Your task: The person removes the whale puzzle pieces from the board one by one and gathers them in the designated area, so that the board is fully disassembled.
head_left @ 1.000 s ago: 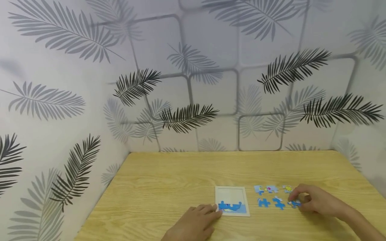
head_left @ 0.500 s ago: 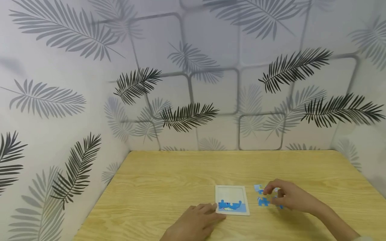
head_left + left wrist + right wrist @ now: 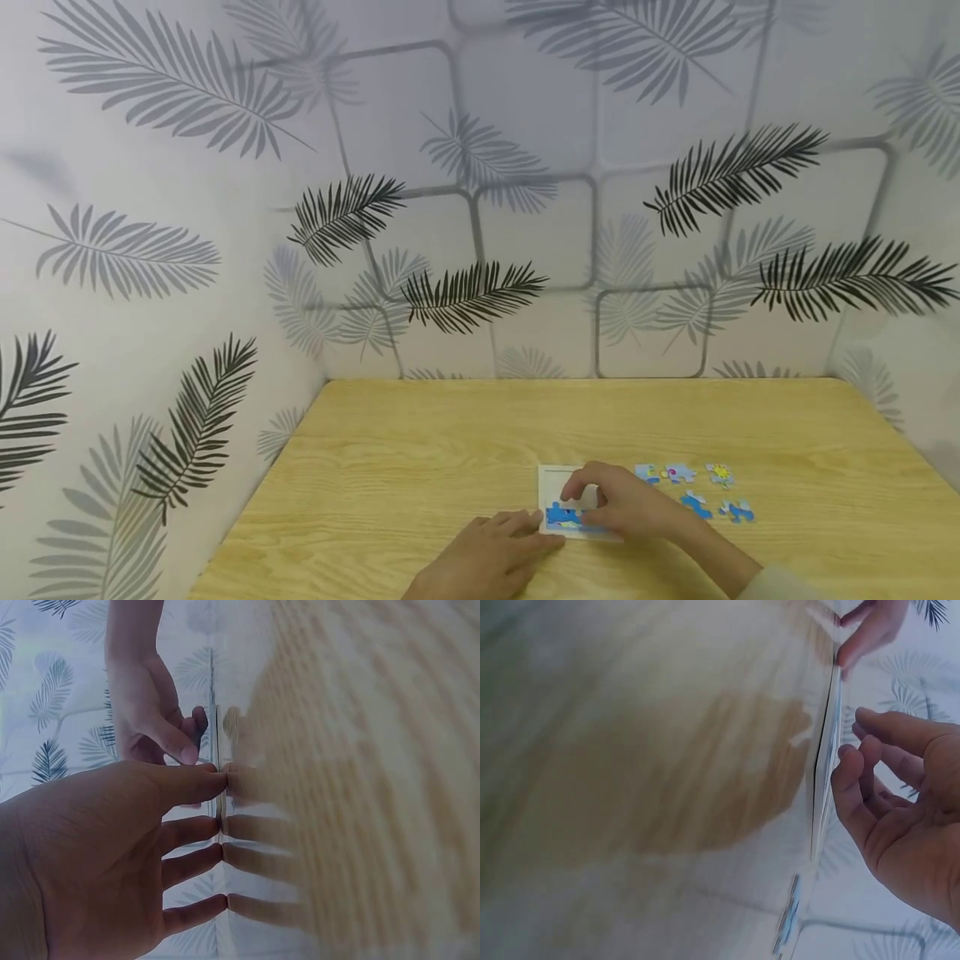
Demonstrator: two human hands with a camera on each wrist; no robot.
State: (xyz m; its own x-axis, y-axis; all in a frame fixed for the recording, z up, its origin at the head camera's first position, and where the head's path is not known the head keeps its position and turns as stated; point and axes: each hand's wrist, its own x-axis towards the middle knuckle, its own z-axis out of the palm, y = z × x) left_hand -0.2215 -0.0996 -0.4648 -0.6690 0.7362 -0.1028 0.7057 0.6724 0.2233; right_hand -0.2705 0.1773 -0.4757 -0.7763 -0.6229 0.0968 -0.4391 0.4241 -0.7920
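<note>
A shallow white puzzle frame (image 3: 542,487) lies on the table, blue jigsaw pieces (image 3: 557,515) filling its lower part. My left hand (image 3: 483,550) rests at its lower left corner, fingertips down on the tabletop. My right hand (image 3: 622,504) hovers over the right half of the frame, fingers bent and thumb apart. No piece shows between its fingertips in the right wrist view. Loose jigsaw pieces lie right of the frame: a sun piece (image 3: 718,475), a pink-marked piece (image 3: 678,473), and blue pieces (image 3: 695,504), (image 3: 737,511). My right hand and wrist cover part of that area.
The wood-grain table (image 3: 420,442) stretches away behind the frame to a wall (image 3: 525,233) patterned with leaves. Another wall stands along the table's left side.
My right hand has swept left from the loose pieces to above the frame. The right-hand pieces behind it are uncovered again. My left hand has stayed at the frame's corner.
</note>
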